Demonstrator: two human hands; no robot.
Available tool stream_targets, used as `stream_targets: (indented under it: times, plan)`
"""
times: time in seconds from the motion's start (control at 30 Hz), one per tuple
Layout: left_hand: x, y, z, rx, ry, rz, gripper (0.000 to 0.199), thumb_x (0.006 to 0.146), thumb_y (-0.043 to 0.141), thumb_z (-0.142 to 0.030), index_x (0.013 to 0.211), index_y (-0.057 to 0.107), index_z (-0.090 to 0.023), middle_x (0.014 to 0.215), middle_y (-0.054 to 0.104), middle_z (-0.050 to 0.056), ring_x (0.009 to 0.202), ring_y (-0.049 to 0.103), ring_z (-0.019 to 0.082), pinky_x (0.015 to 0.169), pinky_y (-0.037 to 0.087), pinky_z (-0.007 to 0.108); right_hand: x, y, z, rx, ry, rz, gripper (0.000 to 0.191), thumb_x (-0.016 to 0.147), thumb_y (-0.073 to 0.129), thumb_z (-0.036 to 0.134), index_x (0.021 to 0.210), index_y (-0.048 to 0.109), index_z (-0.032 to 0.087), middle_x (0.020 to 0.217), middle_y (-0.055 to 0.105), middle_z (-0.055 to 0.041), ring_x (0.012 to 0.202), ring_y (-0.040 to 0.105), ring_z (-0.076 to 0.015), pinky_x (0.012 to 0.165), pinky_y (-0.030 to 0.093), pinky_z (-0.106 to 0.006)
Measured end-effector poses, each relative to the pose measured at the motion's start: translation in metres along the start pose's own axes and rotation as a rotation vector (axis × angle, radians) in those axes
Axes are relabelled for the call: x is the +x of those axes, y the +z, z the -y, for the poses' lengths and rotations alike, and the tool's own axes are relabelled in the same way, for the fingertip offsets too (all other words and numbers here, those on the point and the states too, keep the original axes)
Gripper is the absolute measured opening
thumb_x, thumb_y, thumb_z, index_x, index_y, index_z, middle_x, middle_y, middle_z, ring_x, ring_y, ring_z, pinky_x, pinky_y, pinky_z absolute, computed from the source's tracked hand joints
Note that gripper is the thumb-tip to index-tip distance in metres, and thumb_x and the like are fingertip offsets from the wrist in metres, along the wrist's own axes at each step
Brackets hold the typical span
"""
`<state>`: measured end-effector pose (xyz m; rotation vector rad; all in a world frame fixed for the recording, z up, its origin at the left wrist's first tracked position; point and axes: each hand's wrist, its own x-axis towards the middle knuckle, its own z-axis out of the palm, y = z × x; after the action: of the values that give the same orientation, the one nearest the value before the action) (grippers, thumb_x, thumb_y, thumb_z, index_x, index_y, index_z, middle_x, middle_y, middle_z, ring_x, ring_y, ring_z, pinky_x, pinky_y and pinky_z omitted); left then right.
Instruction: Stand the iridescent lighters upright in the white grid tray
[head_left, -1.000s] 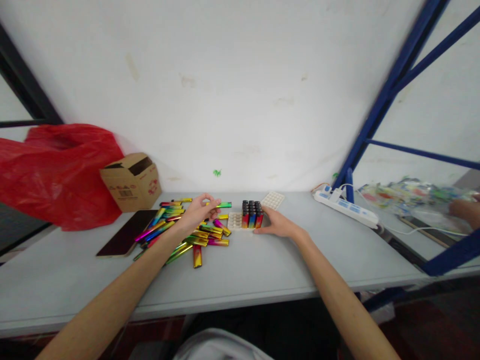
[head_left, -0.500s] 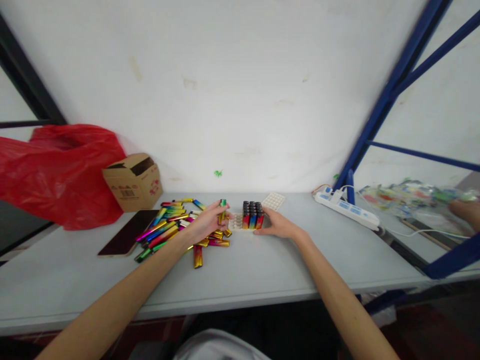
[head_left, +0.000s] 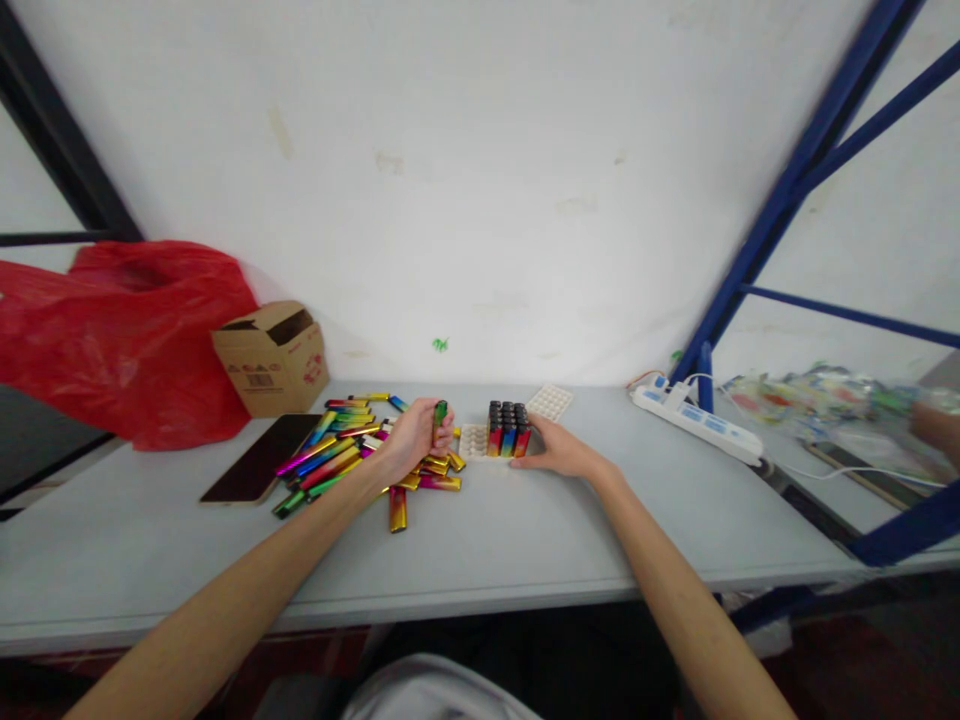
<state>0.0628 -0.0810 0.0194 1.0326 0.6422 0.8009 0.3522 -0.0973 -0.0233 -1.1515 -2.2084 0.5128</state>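
My left hand (head_left: 420,440) is closed round a green lighter (head_left: 440,412), held upright above the right side of a loose pile of shiny coloured lighters (head_left: 330,462). To its right lies a white tray (head_left: 472,441) with rows of holes. Black-topped lighters (head_left: 508,430) stand packed in rows on the tray's right part, their bodies red, blue and yellow. My right hand (head_left: 553,447) steadies that end, thumb at the tray's front edge and fingers behind, around the standing block. The fingertips behind the block are partly hidden.
A second white holed tray (head_left: 551,402) lies behind. On the left are a dark phone-like slab (head_left: 259,460), an open cardboard box (head_left: 274,365) and a red plastic bag (head_left: 142,345). A power strip (head_left: 697,423) lies right, by a blue frame (head_left: 780,210). Another person's hand (head_left: 934,425) shows far right.
My left hand has drawn slightly left with the green lighter, its fingers curled more tightly round it. My right hand stays at the tray. The view has shifted a little.
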Motion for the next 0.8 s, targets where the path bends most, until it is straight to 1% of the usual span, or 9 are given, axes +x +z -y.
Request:
stream_targets:
  times: [0.17, 0.3, 0.43, 0.5, 0.57, 0.67, 0.73, 0.8]
  plan:
    - [-0.002, 0.002, 0.0, 0.061, 0.011, -0.015, 0.028, 0.087, 0.044, -0.039, 0.067, 0.05, -0.019, 0.062, 0.033, -0.003, 0.049, 0.032, 0.013, 0.046, 0.035, 0.025, 0.0, -0.001, 0.001, 0.013, -0.017, -0.004, 0.076, 0.073, 0.085, 0.049, 0.135, 0.055, 0.016, 0.134, 0.063, -0.0159, 0.121, 0.06, -0.0343, 0.108, 0.045, -0.052]
    - [-0.001, 0.005, 0.0, 0.049, 0.048, -0.026, 0.029, 0.089, 0.045, -0.041, 0.07, 0.049, -0.019, 0.062, 0.035, -0.003, 0.05, 0.034, 0.012, 0.046, 0.034, 0.022, 0.0, -0.001, 0.004, 0.011, 0.002, -0.002, 0.075, 0.072, 0.086, 0.047, 0.134, 0.056, 0.017, 0.132, 0.064, -0.0153, 0.12, 0.061, -0.0342, 0.107, 0.045, -0.053]
    - [0.001, 0.006, 0.003, 0.072, 0.098, -0.017, 0.03, 0.09, 0.048, -0.046, 0.083, 0.055, -0.018, 0.062, 0.041, -0.003, 0.053, 0.039, 0.012, 0.047, 0.034, 0.022, 0.0, -0.001, 0.003, -0.006, 0.002, 0.002, 0.076, 0.073, 0.085, 0.047, 0.135, 0.055, 0.016, 0.133, 0.064, -0.0161, 0.121, 0.06, -0.0343, 0.108, 0.044, -0.053]
    - [0.001, 0.006, 0.005, 0.134, 0.147, -0.036, 0.024, 0.088, 0.051, -0.042, 0.091, 0.054, -0.019, 0.062, 0.046, -0.003, 0.054, 0.044, 0.013, 0.048, 0.037, 0.022, 0.0, -0.001, 0.003, -0.018, 0.005, 0.001, 0.076, 0.073, 0.085, 0.047, 0.135, 0.054, 0.015, 0.134, 0.063, -0.0171, 0.121, 0.06, -0.0347, 0.107, 0.045, -0.053]
    - [0.003, 0.006, 0.008, 0.246, 0.207, -0.09, 0.02, 0.086, 0.055, -0.039, 0.095, 0.051, -0.021, 0.065, 0.055, -0.003, 0.054, 0.05, 0.014, 0.051, 0.041, 0.024, 0.001, -0.001, 0.004, -0.02, 0.004, -0.004, 0.076, 0.073, 0.085, 0.047, 0.135, 0.054, 0.016, 0.134, 0.063, -0.0171, 0.121, 0.06, -0.0348, 0.107, 0.045, -0.052]
    - [0.008, 0.006, 0.012, 0.452, 0.299, -0.173, 0.023, 0.088, 0.058, -0.041, 0.098, 0.049, -0.022, 0.077, 0.066, 0.0, 0.065, 0.061, 0.016, 0.062, 0.05, 0.028, 0.001, -0.002, 0.007, -0.004, -0.008, -0.008, 0.075, 0.073, 0.085, 0.047, 0.134, 0.055, 0.017, 0.133, 0.064, -0.0155, 0.119, 0.062, -0.034, 0.105, 0.046, -0.05]
    - [0.014, 0.004, 0.014, 0.565, 0.379, -0.168, 0.027, 0.089, 0.06, -0.044, 0.102, 0.053, -0.021, 0.086, 0.071, 0.003, 0.08, 0.066, 0.019, 0.077, 0.054, 0.032, 0.001, -0.002, 0.009, 0.009, -0.009, -0.01, 0.074, 0.073, 0.085, 0.047, 0.134, 0.056, 0.016, 0.132, 0.065, -0.015, 0.118, 0.062, -0.0337, 0.104, 0.047, -0.049]
    - [0.02, 0.001, 0.015, 0.677, 0.472, -0.153, 0.029, 0.089, 0.063, -0.044, 0.103, 0.06, -0.019, 0.098, 0.073, 0.008, 0.095, 0.067, 0.021, 0.09, 0.053, 0.035, 0.001, -0.002, 0.01, 0.022, -0.005, -0.013, 0.075, 0.073, 0.086, 0.046, 0.134, 0.056, 0.017, 0.132, 0.065, -0.0148, 0.119, 0.062, -0.0337, 0.105, 0.047, -0.049]
